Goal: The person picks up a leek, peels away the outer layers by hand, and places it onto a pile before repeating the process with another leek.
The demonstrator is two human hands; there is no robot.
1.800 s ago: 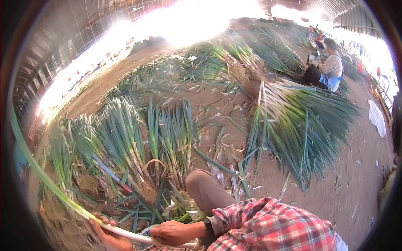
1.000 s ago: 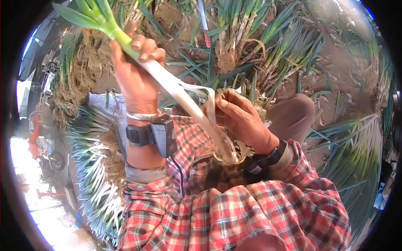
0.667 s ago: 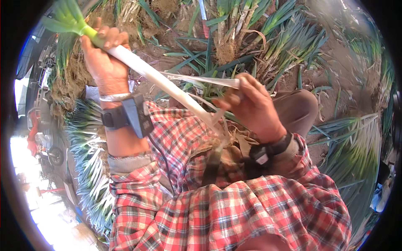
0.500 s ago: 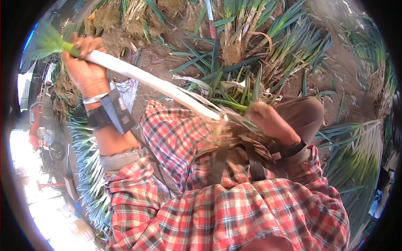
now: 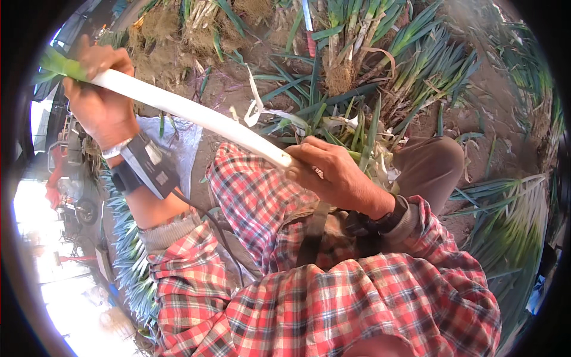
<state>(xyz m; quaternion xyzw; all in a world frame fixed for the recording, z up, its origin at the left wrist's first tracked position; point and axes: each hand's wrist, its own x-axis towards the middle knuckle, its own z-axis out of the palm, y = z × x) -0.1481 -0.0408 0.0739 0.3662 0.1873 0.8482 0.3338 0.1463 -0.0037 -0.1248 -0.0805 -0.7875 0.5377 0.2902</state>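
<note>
A long leek (image 5: 190, 112) slants across in front of me, its white shaft smooth. My left hand (image 5: 104, 98) is closed round it where the white meets the green leaves (image 5: 59, 64), at the upper left. At the lower end, my right hand (image 5: 339, 172) has its fingers closed on the root tip, which they mostly hide. Beyond the shaft, a curled white strip of peel (image 5: 254, 98) shows above the ground. Green leaf scraps (image 5: 357, 134) and pale peelings lie just past my right hand.
Bundles of rooted leeks (image 5: 342, 47) lie along the far side. A blade-like tool with a red handle (image 5: 311, 44) stands among them. To my left is a long row of leeks (image 5: 128, 250); to my right, a spread pile (image 5: 511, 226). A plastic sheet (image 5: 175, 143) lies by my left wrist.
My right hand has moved left onto the leek's root end. The roots and loose outer layer seen there before no longer show. My left hand has shifted slightly left and down with the leek.
</note>
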